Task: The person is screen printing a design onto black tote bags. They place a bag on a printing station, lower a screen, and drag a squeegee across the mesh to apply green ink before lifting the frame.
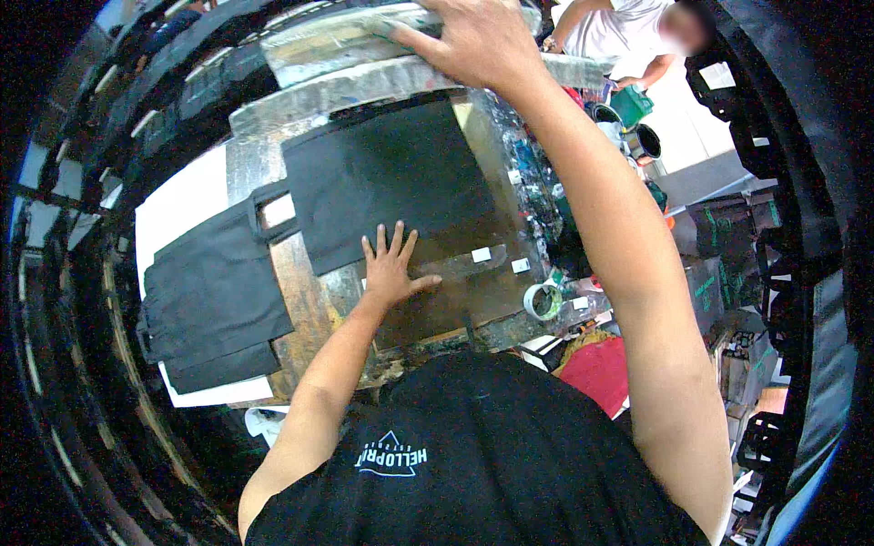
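Observation:
My left hand (391, 271) lies with its fingers spread, the fingertips on the near edge of a flat black cloth piece (387, 177). The cloth is laid on a worn, stained work board (455, 305). At the far side, my right hand (482, 45) is on a pale, paint-smeared frame (314, 55), its thumb stretched along it. The upper picture edge cuts off part of its fingers, but the hand appears to grip the frame. A black cloth loop (276, 211) sits at the left side of the cloth.
More black cloth pieces (218, 287) lie in a stack at left over a white sheet. A tape roll (543, 301) is near the board's right corner. Dark cans (643, 141) and a green container (632, 106) stand far right, where another person (605, 32) is at work.

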{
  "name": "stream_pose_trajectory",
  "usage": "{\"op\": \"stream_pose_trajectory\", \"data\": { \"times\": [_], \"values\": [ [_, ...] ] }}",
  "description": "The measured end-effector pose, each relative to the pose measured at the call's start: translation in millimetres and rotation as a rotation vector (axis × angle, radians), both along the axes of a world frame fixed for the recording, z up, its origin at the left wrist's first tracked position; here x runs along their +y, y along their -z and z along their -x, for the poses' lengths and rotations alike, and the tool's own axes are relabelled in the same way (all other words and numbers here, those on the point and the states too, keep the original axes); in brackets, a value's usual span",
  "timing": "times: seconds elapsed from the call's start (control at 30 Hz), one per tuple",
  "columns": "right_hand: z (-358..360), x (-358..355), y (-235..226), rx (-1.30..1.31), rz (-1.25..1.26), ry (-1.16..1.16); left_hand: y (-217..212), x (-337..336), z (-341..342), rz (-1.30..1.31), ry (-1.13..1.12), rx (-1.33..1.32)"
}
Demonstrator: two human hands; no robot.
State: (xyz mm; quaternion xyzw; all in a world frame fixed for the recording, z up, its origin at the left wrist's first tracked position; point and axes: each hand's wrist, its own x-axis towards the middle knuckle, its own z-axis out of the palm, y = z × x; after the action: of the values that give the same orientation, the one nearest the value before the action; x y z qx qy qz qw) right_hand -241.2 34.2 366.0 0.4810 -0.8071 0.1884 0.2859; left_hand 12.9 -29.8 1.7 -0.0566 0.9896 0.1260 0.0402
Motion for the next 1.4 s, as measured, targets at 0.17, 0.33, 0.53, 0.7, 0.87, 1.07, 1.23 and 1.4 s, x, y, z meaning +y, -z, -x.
{"op": "stream_pose_trajectory", "data": {
  "times": [0.17,0.33,0.53,0.7,0.87,1.07,1.23,1.4],
  "values": [
    [15.5,-0.6,-3.5,-0.019,0.020,-0.081,-0.6,31.3,16.2,0.009,0.051,0.040],
    [17.8,-4.5,-6.3,-0.046,0.021,-0.061,9.2,53.1,-0.8,-0.066,0.055,0.153],
    [11.8,-1.5,-0.2,-0.015,-0.017,-0.035,14.8,53.2,-11.0,-0.067,0.078,0.221],
    [-9.7,7.2,4.2,0.005,0.013,-0.057,23.7,54.9,-16.3,-0.115,0.079,0.278],
    [-9.5,14.4,25.4,0.087,0.104,-0.088,25.7,58.8,-14.0,-0.020,0.083,0.201],
    [-12.9,22.2,42.1,0.205,-0.095,0.044,15.1,49.2,-18.0,-0.042,0.148,0.178],
    [-41.9,35.6,60.9,0.139,-0.155,0.076,-85.3,31.4,-17.4,-0.864,-0.360,0.592],
    [-95.2,90.9,140.0,-0.006,-0.411,0.065,-176.2,-7.2,-64.6,-2.490,-0.688,0.666]
  ]
}}
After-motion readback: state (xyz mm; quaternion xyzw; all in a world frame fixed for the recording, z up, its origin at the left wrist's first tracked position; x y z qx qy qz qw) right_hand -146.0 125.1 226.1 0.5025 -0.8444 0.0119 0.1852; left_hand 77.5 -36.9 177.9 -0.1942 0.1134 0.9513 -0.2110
